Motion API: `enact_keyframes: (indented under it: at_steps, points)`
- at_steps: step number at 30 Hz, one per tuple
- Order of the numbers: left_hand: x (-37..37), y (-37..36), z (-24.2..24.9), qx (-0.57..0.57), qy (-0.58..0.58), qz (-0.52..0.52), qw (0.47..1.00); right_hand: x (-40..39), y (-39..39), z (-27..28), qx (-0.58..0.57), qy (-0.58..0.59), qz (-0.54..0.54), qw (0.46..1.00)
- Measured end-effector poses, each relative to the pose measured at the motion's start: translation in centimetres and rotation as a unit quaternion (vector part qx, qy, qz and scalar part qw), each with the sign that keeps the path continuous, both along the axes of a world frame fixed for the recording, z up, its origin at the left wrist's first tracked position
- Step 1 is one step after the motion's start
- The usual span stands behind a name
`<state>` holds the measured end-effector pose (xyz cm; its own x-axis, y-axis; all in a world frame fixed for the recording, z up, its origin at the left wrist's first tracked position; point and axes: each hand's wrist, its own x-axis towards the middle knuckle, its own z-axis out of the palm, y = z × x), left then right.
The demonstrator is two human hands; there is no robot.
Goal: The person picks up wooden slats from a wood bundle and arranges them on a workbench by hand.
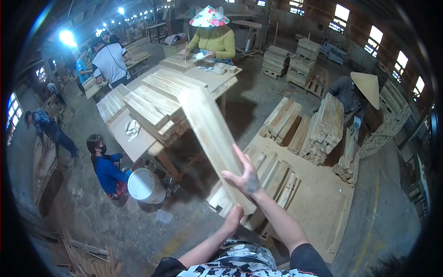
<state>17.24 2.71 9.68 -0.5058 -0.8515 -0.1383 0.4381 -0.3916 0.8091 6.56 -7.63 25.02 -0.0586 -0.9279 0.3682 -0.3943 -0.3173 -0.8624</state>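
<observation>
A long, pale wooden board is held up in front of me, tilted, its far end over the stacked boards on the far table. My right hand grips its right edge partway along, thumb across the upper face and fingers along the side. My left hand is closed on the near end at the lower left; most of its fingers are hidden by the board. Below and to the right of the board, several wooden pieces lie side by side on a light tabletop.
Stacked boards fill much of the far table, where a co-worker in a flowered hat works. Another person in blue crouches by a white bucket. At right, a person in a conical hat stands behind wood piles.
</observation>
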Motion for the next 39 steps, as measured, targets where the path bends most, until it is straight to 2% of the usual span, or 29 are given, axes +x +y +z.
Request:
enact_keyframes:
  at_steps: [1,3,9,13,15,17,20,23,24,25,27,28,29,31,32,34,35,36,39]
  points:
    - [1.5,-2.0,2.9,0.034,0.038,0.018,0.999,2.3,-2.4,0.7,0.015,0.015,0.004,1.000]
    - [3.8,-6.0,5.6,0.029,0.095,0.038,0.994,6.1,-6.8,1.0,0.023,0.083,0.001,0.996]
    - [7.7,-13.5,7.5,0.080,0.196,0.098,0.972,13.4,-14.9,1.1,0.081,0.257,-0.054,0.961]
    - [8.5,-18.8,8.2,0.087,0.305,0.146,0.937,12.2,-18.2,2.8,0.063,0.221,0.040,0.972]
    - [9.2,-22.5,8.4,0.082,0.334,0.186,0.920,9.8,-16.9,5.3,0.077,0.131,0.061,0.986]
    - [10.4,-27.0,6.3,0.058,0.343,0.154,0.925,6.1,-15.3,4.5,0.055,0.124,0.001,0.991]
    - [10.9,-33.9,6.6,0.056,0.355,0.211,0.909,0.2,-10.2,1.7,0.153,-0.012,-0.069,0.986]
    - [11.8,-40.9,7.0,0.037,0.388,0.239,0.889,-6.6,-2.6,-4.3,0.221,-0.029,-0.161,0.962]
    - [12.3,-43.1,6.4,0.085,0.421,0.232,0.873,-8.3,0.5,-6.7,0.239,-0.049,-0.197,0.950]
    - [12.6,-44.6,5.2,0.041,0.417,0.225,0.880,-9.6,3.9,-9.0,0.236,-0.067,-0.249,0.937]
    - [12.5,-44.0,6.9,0.132,0.357,0.273,0.884,-11.8,12.2,-15.1,0.251,-0.101,-0.337,0.902]
    - [12.4,-43.2,6.8,0.100,0.292,0.246,0.919,-12.4,16.2,-17.8,0.268,-0.119,-0.375,0.879]
    - [13.0,-43.0,6.5,0.105,0.270,0.186,0.939,-11.6,18.5,-18.6,0.297,-0.137,-0.408,0.852]
    - [13.5,-43.3,6.7,0.068,0.229,0.204,0.949,-8.2,25.3,-20.0,0.361,-0.185,-0.485,0.775]
    - [14.3,-44.9,5.9,0.073,0.264,0.195,0.942,-6.9,28.0,-21.5,0.362,-0.203,-0.516,0.750]
    - [15.3,-47.0,5.5,0.101,0.237,0.192,0.947,-4.4,33.3,-25.0,0.346,-0.202,-0.551,0.732]
    - [14.5,-46.3,7.6,0.108,0.171,0.250,0.947,-3.3,35.6,-27.3,0.341,-0.200,-0.569,0.721]
    - [14.7,-46.8,7.2,0.090,0.140,0.254,0.953,-2.0,37.3,-29.0,0.339,-0.178,-0.577,0.722]
    - [15.3,-47.8,6.8,0.010,0.178,0.247,0.953,1.5,41.0,-30.9,0.369,-0.043,-0.593,0.715]
